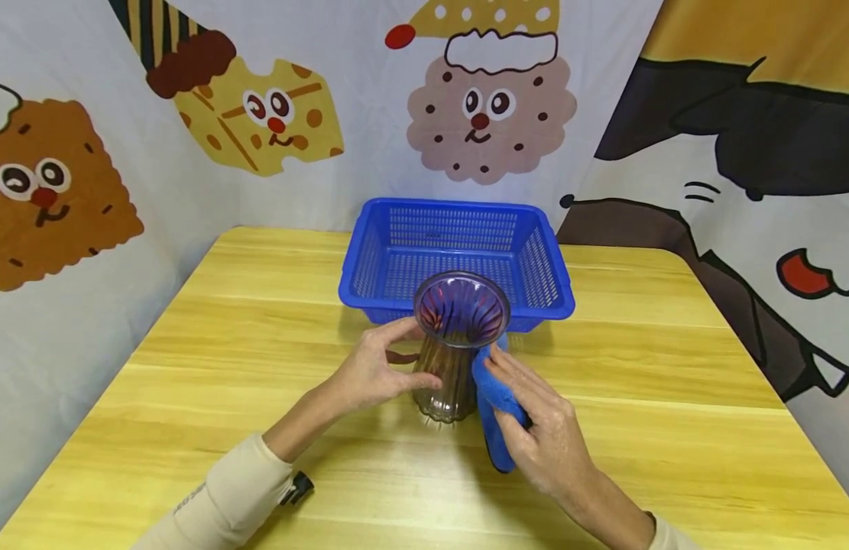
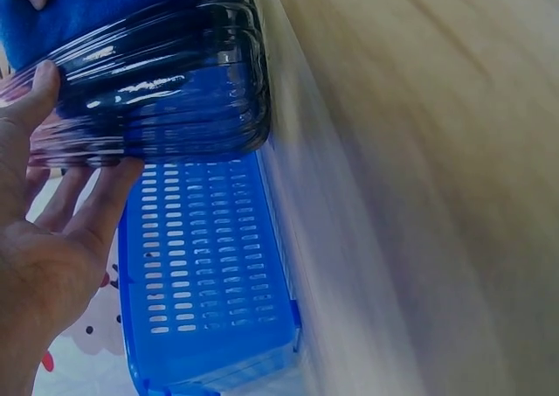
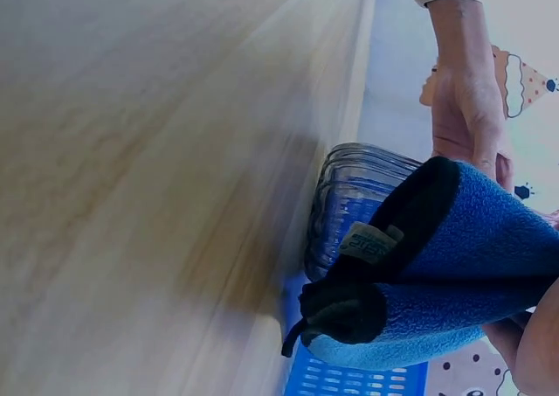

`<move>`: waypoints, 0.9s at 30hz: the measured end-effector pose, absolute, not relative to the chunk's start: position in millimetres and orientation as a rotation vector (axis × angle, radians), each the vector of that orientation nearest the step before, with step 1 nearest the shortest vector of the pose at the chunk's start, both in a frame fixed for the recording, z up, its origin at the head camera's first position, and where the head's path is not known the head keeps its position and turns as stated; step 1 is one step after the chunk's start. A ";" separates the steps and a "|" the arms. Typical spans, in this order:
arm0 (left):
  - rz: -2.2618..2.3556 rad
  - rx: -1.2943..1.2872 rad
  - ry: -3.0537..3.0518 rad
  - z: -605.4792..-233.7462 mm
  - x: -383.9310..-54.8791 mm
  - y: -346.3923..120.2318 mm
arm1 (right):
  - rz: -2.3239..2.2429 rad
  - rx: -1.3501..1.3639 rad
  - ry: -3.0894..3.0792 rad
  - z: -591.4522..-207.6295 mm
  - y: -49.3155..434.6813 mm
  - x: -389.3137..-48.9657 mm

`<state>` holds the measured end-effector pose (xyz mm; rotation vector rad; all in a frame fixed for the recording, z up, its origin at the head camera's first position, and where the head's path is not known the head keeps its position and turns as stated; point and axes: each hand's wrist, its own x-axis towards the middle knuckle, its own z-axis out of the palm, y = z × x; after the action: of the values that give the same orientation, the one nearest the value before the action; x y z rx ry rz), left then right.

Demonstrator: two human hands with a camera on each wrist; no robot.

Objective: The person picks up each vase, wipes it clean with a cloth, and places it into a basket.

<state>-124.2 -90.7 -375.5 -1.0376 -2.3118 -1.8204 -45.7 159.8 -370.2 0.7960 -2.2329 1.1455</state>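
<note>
A clear ribbed glass vase [image 1: 446,374] with a flared, purplish rim stands upright on the table in the head view. My left hand [image 1: 377,370] grips its left side, thumb in front and fingers round the back. On the other side my right hand [image 1: 549,429] holds a folded blue cloth [image 1: 496,409] against the glass just under the rim. In the left wrist view the ribbed vase [image 2: 175,81] lies between thumb and fingers. The right wrist view shows the cloth's [image 3: 472,239] dark edging and a white label, covering part of the vase [image 3: 354,195].
Right behind the vase sits a blue plastic basket [image 1: 452,260] with slotted walls. The wooden table [image 1: 211,367] reaches back to a cloth backdrop [image 1: 376,99] printed with cartoon biscuits. A small black object [image 1: 297,489] shows beside the left sleeve.
</note>
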 end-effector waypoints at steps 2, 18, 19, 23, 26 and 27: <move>-1.824 -1.039 -2.308 -375.5 -124.5 -90.8 | 1.148 0.790 -2.246 -370.7 160.5 -45.5; -1.783 -0.997 -2.386 -372.5 -126.0 -90.6 | 1.192 0.732 -2.350 -370.9 164.6 -44.1; -1.781 -0.997 -2.390 -372.4 -125.9 -90.6 | 1.190 0.728 -2.356 -371.1 164.8 -44.2; -1.790 -0.993 -2.411 -372.3 -126.3 -90.4 | 1.165 0.721 -2.372 -372.3 165.8 -44.3; -1.793 -0.993 -2.420 -372.4 -126.4 -90.5 | 1.143 0.717 -2.388 -372.6 166.1 -44.3; -1.794 -0.996 -2.422 -372.5 -126.4 -90.6 | 1.136 0.713 -2.395 -372.5 166.0 -44.2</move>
<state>-126.4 -90.6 -372.5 -0.9959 -2.4222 -1.7941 -44.2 166.0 -372.5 0.7135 -2.3948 1.1358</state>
